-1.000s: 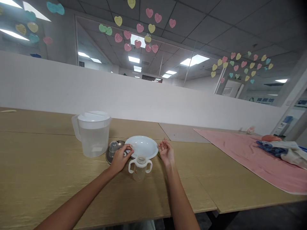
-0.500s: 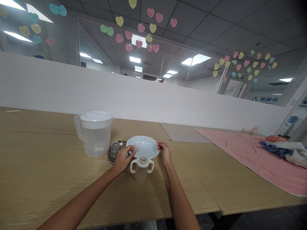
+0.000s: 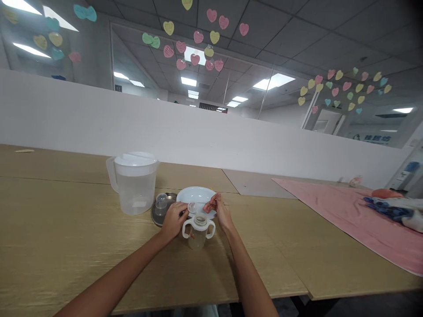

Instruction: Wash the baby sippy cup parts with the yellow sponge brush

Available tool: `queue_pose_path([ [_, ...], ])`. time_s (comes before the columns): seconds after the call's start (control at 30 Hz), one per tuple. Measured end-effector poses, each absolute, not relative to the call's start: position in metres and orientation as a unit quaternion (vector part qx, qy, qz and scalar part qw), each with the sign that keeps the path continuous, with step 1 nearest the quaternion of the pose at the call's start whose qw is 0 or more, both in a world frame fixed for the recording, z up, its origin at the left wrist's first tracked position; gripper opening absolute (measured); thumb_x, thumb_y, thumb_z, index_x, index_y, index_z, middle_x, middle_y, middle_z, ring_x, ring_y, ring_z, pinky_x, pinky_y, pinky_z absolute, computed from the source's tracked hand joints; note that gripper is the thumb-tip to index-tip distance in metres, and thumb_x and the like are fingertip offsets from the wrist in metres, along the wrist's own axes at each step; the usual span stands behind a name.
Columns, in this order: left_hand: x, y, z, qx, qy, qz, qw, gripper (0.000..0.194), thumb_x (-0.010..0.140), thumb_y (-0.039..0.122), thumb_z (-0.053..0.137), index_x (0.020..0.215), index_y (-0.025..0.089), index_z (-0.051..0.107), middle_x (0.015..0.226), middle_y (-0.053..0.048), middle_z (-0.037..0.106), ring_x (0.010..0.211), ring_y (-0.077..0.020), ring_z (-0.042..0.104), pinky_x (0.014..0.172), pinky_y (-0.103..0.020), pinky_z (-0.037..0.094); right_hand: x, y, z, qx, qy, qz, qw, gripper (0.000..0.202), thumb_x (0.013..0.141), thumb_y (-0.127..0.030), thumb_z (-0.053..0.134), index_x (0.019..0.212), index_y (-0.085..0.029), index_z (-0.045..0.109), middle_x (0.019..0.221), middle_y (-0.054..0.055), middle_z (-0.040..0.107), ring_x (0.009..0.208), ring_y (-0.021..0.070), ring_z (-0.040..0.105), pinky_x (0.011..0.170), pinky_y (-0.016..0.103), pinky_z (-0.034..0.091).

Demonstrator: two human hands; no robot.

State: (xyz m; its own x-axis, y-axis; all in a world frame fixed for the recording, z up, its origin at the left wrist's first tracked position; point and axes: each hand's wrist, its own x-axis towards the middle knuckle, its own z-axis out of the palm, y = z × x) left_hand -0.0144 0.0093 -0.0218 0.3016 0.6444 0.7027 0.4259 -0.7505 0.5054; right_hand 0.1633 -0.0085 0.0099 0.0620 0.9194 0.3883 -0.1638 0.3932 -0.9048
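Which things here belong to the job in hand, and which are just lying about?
Likely in use:
small clear piece, in the left hand
open two-handled bottle
white plate behind it
metal dish holding a clear cap
lidded pitcher, perhaps

Apparently lying about:
pink cloth
fabric bundle on it

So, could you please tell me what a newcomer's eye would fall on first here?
Probably the left hand, pinching a small clear piece, and the right hand, close together by the plate, behind the two-handled bottle, low in the middle. Next might come the big jug to their left and the pink cloth spread at far right. Above, bright heart notes stand out against the gray.
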Motion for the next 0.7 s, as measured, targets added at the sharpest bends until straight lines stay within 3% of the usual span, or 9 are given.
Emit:
queue_pose_path([
  [0.17,-0.0143,0.0099,-0.0218,0.801,0.328,0.487,0.12,0.031,0.088,0.033,0.041,0.082,0.018,0.067,0.084,-0.006,0.069,0.079,-0.0198,0.058,0.076,-0.033,0.042,0.1608,-0.0121,0.0116,-0.371,-0.577,0.407,0.603,0.056,0.072,-0.073,0.042,0.059,-0.019,0.049,0.049,0.003,0.06,0.044,0.0114,0.05,0.048,0.023,0.04],
  [0.43,-0.015,0.0123,-0.0224,0.785,0.316,0.506,0.17,0.03,0.087,0.034,0.044,0.091,0.019,0.069,0.091,-0.007,0.069,0.087,-0.0201,0.06,0.082,-0.034,0.044,0.1595,-0.0105,0.005,-0.4,-0.598,0.34,0.605,0.051,0.078,-0.064,0.044,0.06,-0.018,0.053,0.052,0.002,0.06,0.045,0.0092,0.046,0.048,0.022,0.037],
  [0.7,-0.0149,0.0143,-0.0236,0.771,0.328,0.517,0.177,0.026,0.084,0.036,0.05,0.089,0.019,0.069,0.09,-0.007,0.07,0.086,-0.0212,0.06,0.083,-0.037,0.044,0.1585,-0.0104,0.0064,-0.39,-0.595,0.353,0.608,0.051,0.077,-0.065,0.046,0.061,-0.018,0.054,0.057,0.003,0.061,0.049,0.0107,0.05,0.05,0.023,0.041],
])
